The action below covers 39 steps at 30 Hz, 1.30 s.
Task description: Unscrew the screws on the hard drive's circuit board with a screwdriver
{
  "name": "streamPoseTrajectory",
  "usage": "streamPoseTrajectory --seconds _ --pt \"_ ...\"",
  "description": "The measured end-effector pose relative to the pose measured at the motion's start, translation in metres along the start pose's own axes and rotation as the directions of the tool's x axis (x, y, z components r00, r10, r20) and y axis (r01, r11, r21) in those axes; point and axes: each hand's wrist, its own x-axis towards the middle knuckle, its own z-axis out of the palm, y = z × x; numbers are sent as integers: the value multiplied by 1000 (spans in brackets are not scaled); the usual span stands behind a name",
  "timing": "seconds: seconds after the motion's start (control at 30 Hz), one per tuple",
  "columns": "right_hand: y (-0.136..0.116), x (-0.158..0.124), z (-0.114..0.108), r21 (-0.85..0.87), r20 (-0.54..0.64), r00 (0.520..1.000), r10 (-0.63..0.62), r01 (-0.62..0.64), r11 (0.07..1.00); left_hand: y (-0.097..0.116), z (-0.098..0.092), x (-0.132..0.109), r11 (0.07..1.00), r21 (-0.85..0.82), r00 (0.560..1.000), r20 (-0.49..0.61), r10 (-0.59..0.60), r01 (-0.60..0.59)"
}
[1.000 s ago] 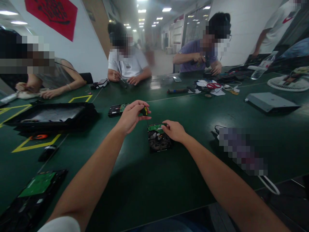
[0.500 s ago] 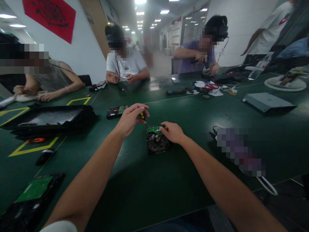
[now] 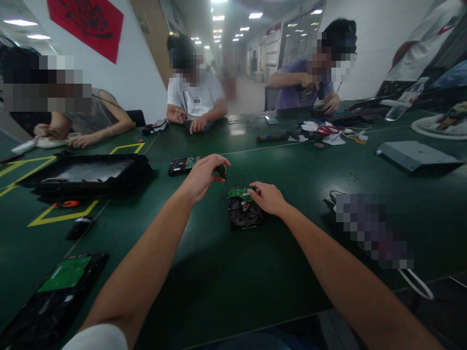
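A hard drive (image 3: 245, 218) with a green circuit board (image 3: 239, 193) at its far end lies on the table in front of me. My left hand (image 3: 206, 176) is closed round the black and yellow handle of a small screwdriver (image 3: 222, 170). Its thin shaft points down at the board's left corner; I cannot tell whether the tip sits in a screw. With fingers curled on the drive's right edge and the thumb over the board, my right hand (image 3: 269, 197) holds the drive.
Another hard drive (image 3: 182, 165) lies beyond my left hand, and a larger one (image 3: 65, 277) at near left. A black tray (image 3: 91, 187) stands to the left. On the right are a pixelated pouch (image 3: 372, 228) and a grey metal box (image 3: 419, 155). Several people sit across the table.
The view has shifted slightly, so everything sits further right. The screwdriver handle has turned a little in my left hand. My right hand keeps its hold on the drive.
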Motion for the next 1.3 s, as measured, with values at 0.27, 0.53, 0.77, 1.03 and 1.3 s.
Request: streamPoseTrajectory --seconds 0.27,0.53,0.77,1.03,1.3 --pt "3 2 3 -6 -21 1000 -16 16 1000 -2 2 -1 990 -103 995 40 -89 93" --pt "3 2 3 -23 -21 1000 -14 14 1000 -1 1 1 995 -67 997 36 -65 67" --pt "2 1 2 -14 -10 1000 -8 8 1000 0 0 0 995 -47 994 62 -89 92" --pt "0 1 1 -23 -16 1000 1 -1 1000 1 7 -2 976 -165 990 20 -139 140" --pt "-2 -1 -1 -22 0 1000 5 -5 1000 -1 -1 2 994 -47 996 -4 -95 94"
